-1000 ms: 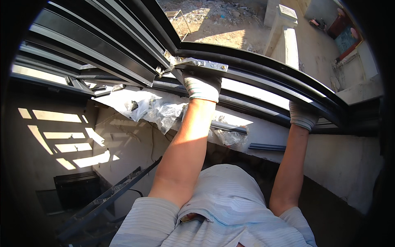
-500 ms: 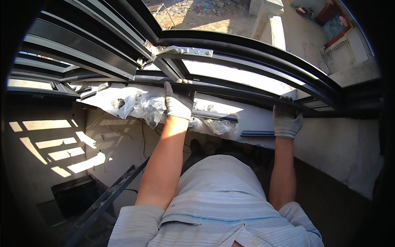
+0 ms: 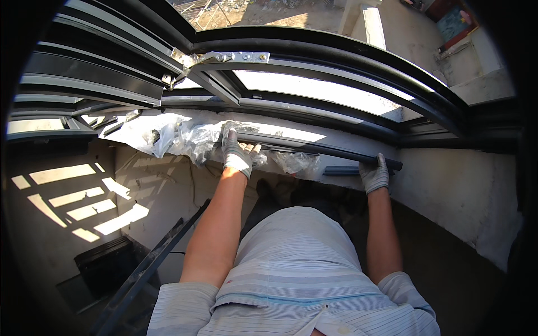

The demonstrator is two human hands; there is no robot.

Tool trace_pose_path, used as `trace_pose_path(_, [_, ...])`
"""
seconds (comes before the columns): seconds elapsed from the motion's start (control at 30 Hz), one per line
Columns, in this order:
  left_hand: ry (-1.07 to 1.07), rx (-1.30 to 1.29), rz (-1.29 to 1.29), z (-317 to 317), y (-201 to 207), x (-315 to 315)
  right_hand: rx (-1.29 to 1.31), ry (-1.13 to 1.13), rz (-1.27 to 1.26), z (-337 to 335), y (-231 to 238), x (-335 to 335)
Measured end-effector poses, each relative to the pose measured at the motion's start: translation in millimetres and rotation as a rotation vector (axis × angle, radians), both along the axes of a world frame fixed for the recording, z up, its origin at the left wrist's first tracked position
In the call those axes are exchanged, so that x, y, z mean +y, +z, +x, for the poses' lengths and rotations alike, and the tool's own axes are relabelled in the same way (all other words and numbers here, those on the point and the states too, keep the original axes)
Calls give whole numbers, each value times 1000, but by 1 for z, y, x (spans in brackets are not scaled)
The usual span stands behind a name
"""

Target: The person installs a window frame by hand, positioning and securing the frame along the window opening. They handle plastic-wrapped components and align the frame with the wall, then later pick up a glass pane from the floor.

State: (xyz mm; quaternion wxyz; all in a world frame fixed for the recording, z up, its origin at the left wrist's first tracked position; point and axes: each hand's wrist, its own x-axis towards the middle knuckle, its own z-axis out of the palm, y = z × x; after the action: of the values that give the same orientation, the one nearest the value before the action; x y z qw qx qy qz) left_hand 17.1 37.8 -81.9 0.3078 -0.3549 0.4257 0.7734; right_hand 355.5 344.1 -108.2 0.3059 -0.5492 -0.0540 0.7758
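A long dark metal strip (image 3: 314,147), like a window glazing bead, lies across in front of me above the sill, slanting down to the right. My left hand (image 3: 237,152), in a pale glove with bare fingertips, grips its left end, the thumb up over it and the fingers beneath. Near the strip's right end my gloved right hand (image 3: 374,173) is closed round it, thumb on top. Below it, close to my right hand, a shorter dark profile (image 3: 342,170) rests on the sill. The black window frame (image 3: 336,122) stands just beyond the strip.
Crumpled clear plastic bags (image 3: 174,137) lie on the sill (image 3: 280,130) beside my left hand. A metal hinge arm (image 3: 224,57) joins the opened sash (image 3: 95,67) to the frame. At lower left are a leaning dark metal bar (image 3: 148,263) and a black box (image 3: 103,259).
Both hands have drawn the strip away from the window frame, down toward me over the sill. Its right end now sits lower, and the view has shifted slightly.
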Motion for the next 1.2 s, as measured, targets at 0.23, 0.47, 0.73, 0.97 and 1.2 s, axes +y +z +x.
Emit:
trace_pose_path(0.23, [-288,42,-163,23,42,-11,-67,53,13,-25,6,7])
trace_pose_path(0.47, [-848,126,-310,91,96,-33,-154,227,-144,-10,-32,26])
trace_pose_path(0.73, [-1494,437,-364,170,172,-64,-432,407,-186,-28,-4,28])
trace_pose_path(0.97, [-1515,642,-176,163,191,-86,-528,579,-203,-26,-4,36])
trace_pose_path(1.2, [-1451,538,-242,171,201,-134,-614,676,-147,-26,7,21])
